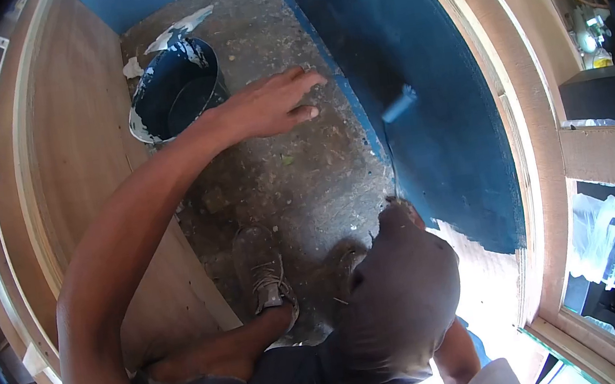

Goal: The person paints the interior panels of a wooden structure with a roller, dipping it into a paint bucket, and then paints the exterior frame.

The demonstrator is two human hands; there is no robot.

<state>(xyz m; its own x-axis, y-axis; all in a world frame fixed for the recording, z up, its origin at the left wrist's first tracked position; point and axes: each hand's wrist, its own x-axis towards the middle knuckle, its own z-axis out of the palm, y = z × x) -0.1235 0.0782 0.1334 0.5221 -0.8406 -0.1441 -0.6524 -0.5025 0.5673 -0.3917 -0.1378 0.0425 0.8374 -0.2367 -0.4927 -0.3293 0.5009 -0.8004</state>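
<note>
The bucket [174, 93] is holding dark blue paint and sitting on the floor [299, 185] at 9 o'clock from the left grip [273, 105]. The roller [398, 104] is pressing on the blue panel [419, 37] at 12 o'clock from the right grip [406, 288], which is clenching fully round its handle. The left grip is stretching flat and open over the floor, holding nothing.

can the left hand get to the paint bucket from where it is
Probably yes. The left hand is open and holds nothing, stretched out over the floor right beside the paint bucket. Nothing lies between them, and the bucket's top is open.
</note>
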